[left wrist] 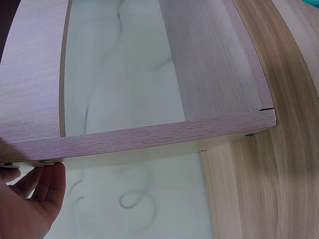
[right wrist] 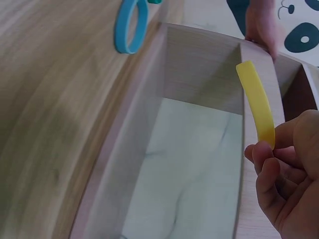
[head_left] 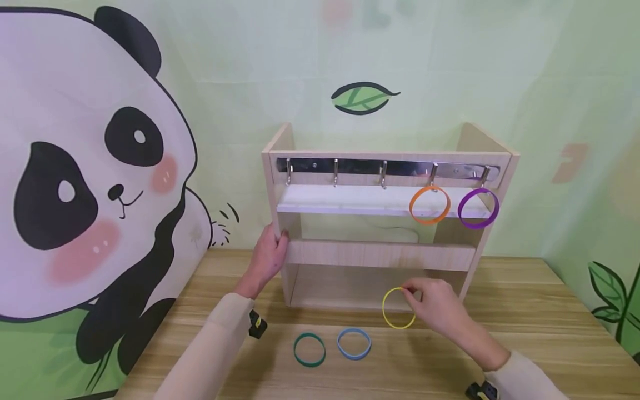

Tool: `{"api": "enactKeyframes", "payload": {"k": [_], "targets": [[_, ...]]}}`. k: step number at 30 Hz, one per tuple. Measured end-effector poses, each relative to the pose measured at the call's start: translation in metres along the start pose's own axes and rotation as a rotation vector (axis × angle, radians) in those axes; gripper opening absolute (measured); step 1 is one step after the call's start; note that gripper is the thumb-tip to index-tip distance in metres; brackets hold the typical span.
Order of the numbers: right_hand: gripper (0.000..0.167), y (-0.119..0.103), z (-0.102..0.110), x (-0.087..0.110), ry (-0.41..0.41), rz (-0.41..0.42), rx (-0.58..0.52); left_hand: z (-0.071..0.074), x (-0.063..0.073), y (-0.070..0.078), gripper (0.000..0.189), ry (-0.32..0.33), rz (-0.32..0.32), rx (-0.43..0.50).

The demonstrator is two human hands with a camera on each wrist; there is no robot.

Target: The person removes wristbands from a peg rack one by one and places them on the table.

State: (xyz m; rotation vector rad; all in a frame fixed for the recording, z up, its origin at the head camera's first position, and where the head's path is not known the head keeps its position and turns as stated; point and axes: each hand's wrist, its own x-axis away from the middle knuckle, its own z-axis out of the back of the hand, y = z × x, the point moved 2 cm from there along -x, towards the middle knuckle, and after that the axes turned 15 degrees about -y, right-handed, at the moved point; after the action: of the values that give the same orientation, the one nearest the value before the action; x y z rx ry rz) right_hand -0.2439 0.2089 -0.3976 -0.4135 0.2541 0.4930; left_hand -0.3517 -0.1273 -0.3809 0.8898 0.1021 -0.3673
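My right hand point(head_left: 440, 305) pinches a thin yellow wristband point(head_left: 384, 311) by its edge, in front of the lower part of a small wooden rack point(head_left: 380, 256). Seen edge-on in the right wrist view, the yellow band rises from between thumb and fingers. My left hand point(head_left: 266, 256) grips the rack's left side panel, thumb at the front edge; its fingertips show against the panel in the left wrist view. An orange wristband point(head_left: 411, 213) and a purple wristband point(head_left: 496, 214) hang from the two rightmost hooks of the metal strip point(head_left: 360, 166).
A green wristband point(head_left: 296, 355) and a blue wristband point(head_left: 340, 345) lie on the wooden table point(head_left: 380, 378) in front of the rack. Three hooks on the left carry nothing. Behind stands a pale green wall point(head_left: 240, 122) with a panda picture.
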Motion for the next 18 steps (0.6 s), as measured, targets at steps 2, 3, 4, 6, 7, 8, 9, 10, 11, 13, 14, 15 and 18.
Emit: {"api": "enactKeyframes", "payload": {"k": [2, 3, 4, 6, 7, 8, 9, 10, 11, 13, 14, 15, 18], "targets": [[0.006, 0.002, -0.004, 0.001, -0.011, 0.000, 0.002, 0.000, 0.000, 0.000, 0.044, -0.002, 0.001, 0.000], [0.006, 0.003, -0.006, 0.002, -0.016, 0.000, 0.003, 0.000, 0.000, 0.000, 0.044, -0.001, 0.004, 0.002], [0.006, 0.003, -0.008, 0.002, -0.021, 0.000, 0.006, 0.000, 0.000, 0.000, 0.044, 0.000, 0.004, 0.001], [0.005, 0.005, -0.012, 0.003, -0.033, 0.004, 0.012, 0.000, 0.000, 0.000, 0.044, 0.004, 0.004, -0.003], [0.005, 0.006, -0.014, 0.004, -0.040, 0.005, 0.014, 0.000, 0.000, 0.000, 0.044, 0.006, 0.003, -0.005], [0.005, 0.006, -0.016, 0.005, -0.047, 0.006, 0.016, 0.000, 0.000, 0.000, 0.044, 0.008, 0.003, -0.006], [0.005, 0.007, -0.017, 0.005, -0.054, 0.008, 0.012, 0.000, 0.000, 0.000, 0.044, 0.011, 0.002, -0.007], [0.005, 0.007, -0.019, 0.006, -0.060, 0.008, 0.010, 0.000, 0.000, 0.000, 0.044, 0.013, 0.002, -0.009], [0.005, 0.007, -0.020, 0.006, -0.066, 0.010, 0.005, 0.000, 0.000, 0.000, 0.044, 0.014, 0.002, -0.008], [0.006, 0.008, -0.023, 0.007, -0.078, 0.007, -0.001, 0.000, 0.000, 0.000, 0.044, 0.017, 0.002, -0.008], [0.006, 0.009, -0.024, 0.008, -0.082, 0.006, -0.005, 0.000, 0.000, 0.000, 0.044, 0.018, 0.002, -0.008], [0.007, 0.010, -0.026, 0.008, -0.087, 0.004, -0.008, 0.000, 0.000, 0.000, 0.044, 0.017, 0.001, -0.008], [0.007, 0.013, -0.031, 0.010, -0.101, 0.006, -0.016, 0.001, 0.000, 0.000, 0.044, 0.017, 0.001, -0.012]]}}
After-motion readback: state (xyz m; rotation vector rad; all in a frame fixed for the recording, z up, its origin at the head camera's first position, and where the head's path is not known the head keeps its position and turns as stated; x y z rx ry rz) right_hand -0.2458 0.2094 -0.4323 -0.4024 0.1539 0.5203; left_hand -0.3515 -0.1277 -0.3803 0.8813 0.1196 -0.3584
